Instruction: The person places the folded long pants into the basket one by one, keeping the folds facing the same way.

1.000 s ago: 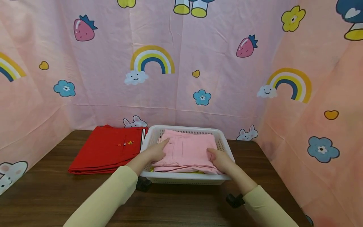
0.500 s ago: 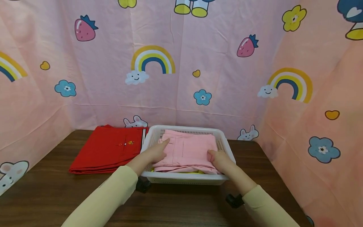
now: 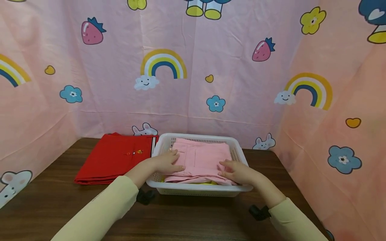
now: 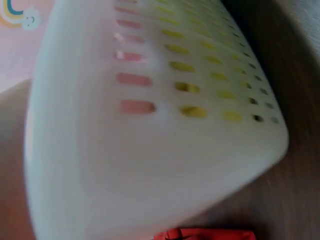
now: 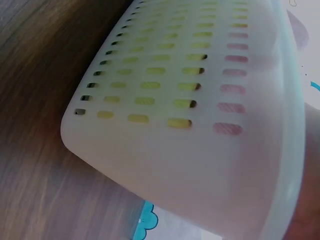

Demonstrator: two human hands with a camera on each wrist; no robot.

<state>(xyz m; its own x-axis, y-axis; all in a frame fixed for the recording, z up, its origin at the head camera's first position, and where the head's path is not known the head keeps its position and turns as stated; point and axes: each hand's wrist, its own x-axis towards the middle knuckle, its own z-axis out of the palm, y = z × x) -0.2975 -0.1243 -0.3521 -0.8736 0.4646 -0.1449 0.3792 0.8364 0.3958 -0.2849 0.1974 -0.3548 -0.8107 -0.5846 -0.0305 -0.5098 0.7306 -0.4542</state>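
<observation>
A folded pink garment (image 3: 205, 155) lies on top inside a white plastic basket (image 3: 200, 188), with a strip of yellow cloth (image 3: 211, 183) showing under it. My left hand (image 3: 166, 162) is over the garment's left side, fingers loosely spread. On the right, my right hand (image 3: 238, 171) is at the garment's edge with its fingers apart. Whether the fingertips touch the cloth is hard to tell. In both wrist views the basket's slotted wall (image 4: 135, 165) fills most of the picture, pink and yellow showing through the slots; the fingers are hidden there.
A folded red garment (image 3: 116, 157) with dark-striped edges lies left of the basket on the brown wooden table (image 3: 193, 221). Its right side is close to the basket's left wall. Behind and at both sides hangs a patterned pink cloth (image 3: 235, 120).
Both hands have loosened and drawn slightly outward and back, the fingers now more spread. The pink garment stays in the basket, and the red garment has not moved.
</observation>
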